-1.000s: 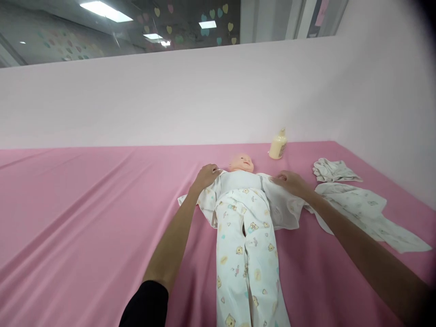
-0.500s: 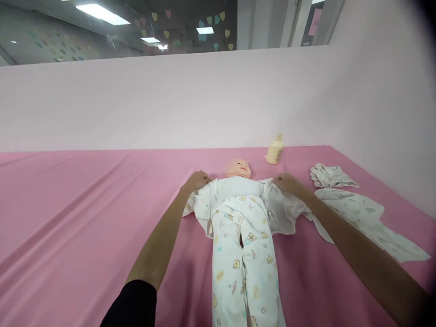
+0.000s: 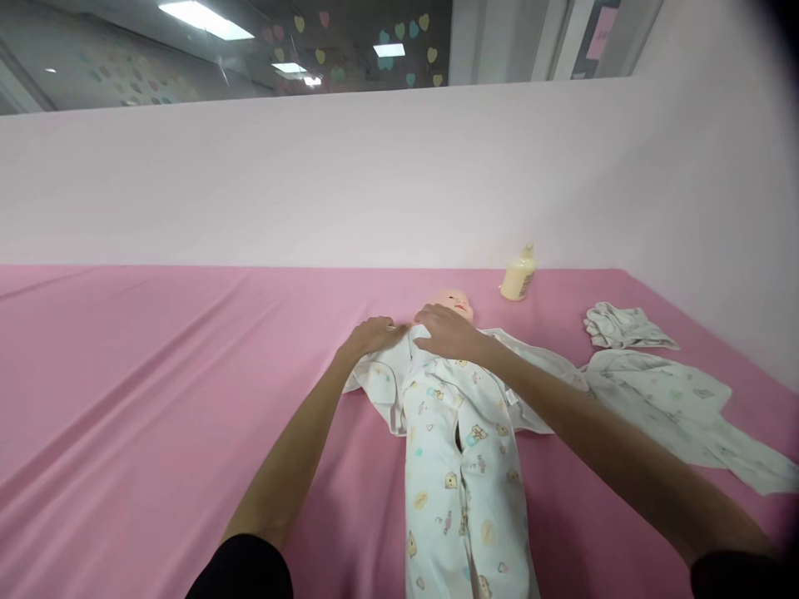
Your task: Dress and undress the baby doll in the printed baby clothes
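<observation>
A baby doll lies on its back, its head (image 3: 454, 301) partly behind my right hand. It wears a white baby shirt (image 3: 384, 378), spread out at both sides, and white baby pants (image 3: 462, 466) printed with small bears. At the shirt's left shoulder, my left hand (image 3: 374, 334) is closed with its fingertips on the cloth. My right hand (image 3: 453, 334) reaches across the doll's chest, its thumb apart from the fingers, close to the neck and my left fingertips. The doll's arms cannot be made out.
A pink sheet (image 3: 156, 416) covers the surface. Near the white wall (image 3: 312, 183) stands a pale yellow pump bottle (image 3: 518, 276). To the right lie a bunched white cloth (image 3: 627, 326) and a spread white garment (image 3: 674, 408).
My right hand has left the shirt's right side and moved left over the doll's chest. My left hand has shifted slightly toward the doll's neck. The view has moved a little.
</observation>
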{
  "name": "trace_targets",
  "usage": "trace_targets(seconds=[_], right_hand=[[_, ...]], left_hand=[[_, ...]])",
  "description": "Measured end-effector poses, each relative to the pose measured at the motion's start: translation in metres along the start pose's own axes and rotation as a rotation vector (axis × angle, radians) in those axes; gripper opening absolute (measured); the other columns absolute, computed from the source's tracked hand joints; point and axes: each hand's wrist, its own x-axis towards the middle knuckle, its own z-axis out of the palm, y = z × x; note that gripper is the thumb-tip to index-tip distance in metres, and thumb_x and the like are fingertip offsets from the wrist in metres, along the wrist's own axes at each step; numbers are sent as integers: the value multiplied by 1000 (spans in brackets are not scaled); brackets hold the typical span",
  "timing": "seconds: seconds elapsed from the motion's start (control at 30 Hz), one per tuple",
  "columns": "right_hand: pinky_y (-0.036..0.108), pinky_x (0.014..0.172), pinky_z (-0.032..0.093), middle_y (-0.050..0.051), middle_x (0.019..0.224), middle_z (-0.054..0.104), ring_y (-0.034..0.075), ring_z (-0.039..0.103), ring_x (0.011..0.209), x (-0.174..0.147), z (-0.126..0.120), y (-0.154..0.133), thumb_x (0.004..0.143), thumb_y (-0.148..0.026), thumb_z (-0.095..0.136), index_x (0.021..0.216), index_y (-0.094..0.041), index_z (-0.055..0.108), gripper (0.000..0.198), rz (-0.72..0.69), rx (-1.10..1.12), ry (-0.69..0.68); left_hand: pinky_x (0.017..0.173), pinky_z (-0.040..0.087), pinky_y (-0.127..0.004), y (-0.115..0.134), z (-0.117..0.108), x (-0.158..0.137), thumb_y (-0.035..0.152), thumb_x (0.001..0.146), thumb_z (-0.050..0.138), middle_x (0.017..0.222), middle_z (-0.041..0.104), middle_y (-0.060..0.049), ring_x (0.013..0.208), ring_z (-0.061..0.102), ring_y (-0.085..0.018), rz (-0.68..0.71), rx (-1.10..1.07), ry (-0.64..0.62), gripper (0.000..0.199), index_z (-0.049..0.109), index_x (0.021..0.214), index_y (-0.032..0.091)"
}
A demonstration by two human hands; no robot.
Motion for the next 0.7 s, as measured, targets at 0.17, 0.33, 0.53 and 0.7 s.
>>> trace_targets(seconds=[0.17,0.33,0.53,0.7], right_hand=[[31,69,46,10,99,70,25,66,91,35,14,-6,76,-27,61,93,-18,64,20,66,-29,-329],[29,62,46,9,104,71,24,67,88,48,17,-8,71,-34,66,104,-21,65,35,126,-25,-420],[31,68,51,10,114,70,27,67,98,53,15,-10,63,-45,75,118,-24,62,61,129,-51,-491],[44,93,47,17,120,66,34,61,112,56,30,-20,63,-41,75,120,-15,61,65,170,-160,-407]], left_hand=[[63,37,-30,-2,13,-1,47,97,36,96,70,-10,85,64,-25,115,162,141,36,57,88,20],[67,37,-32,-12,17,2,34,97,36,98,69,-13,89,65,-27,142,185,167,29,59,91,17],[68,40,-30,-17,14,4,36,99,34,98,70,-11,91,66,-25,157,168,160,33,61,93,18],[70,42,-30,-14,14,3,35,99,34,97,70,-11,90,66,-24,153,161,160,32,61,94,18]])
